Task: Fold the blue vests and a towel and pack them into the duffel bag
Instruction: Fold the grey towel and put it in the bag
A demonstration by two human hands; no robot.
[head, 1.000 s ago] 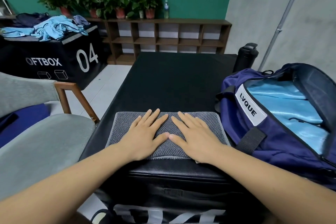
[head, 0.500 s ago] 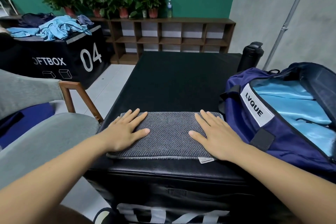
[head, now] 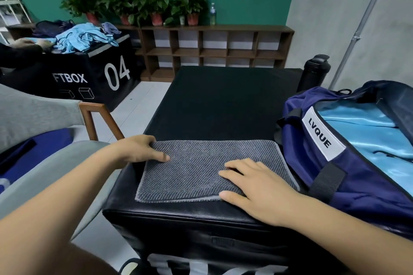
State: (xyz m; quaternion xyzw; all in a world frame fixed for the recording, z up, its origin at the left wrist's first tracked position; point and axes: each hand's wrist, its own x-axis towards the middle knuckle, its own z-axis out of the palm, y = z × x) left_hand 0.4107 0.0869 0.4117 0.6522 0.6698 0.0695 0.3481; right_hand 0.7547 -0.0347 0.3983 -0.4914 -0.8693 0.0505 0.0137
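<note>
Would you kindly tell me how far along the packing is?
Done: blue vests lie inside the open duffel bag. In hand: the grey towel lies folded on the black box, left hand gripping its left edge, right hand flat on it. Left: put the towel in the bag.

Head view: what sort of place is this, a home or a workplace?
Probably a staged workroom or studio, not a home: a black padded box numbered 04 heaped with blue clothes, bare cubby shelves topped with potted plants, and another padded box serving as the table under the grey towel.
</note>
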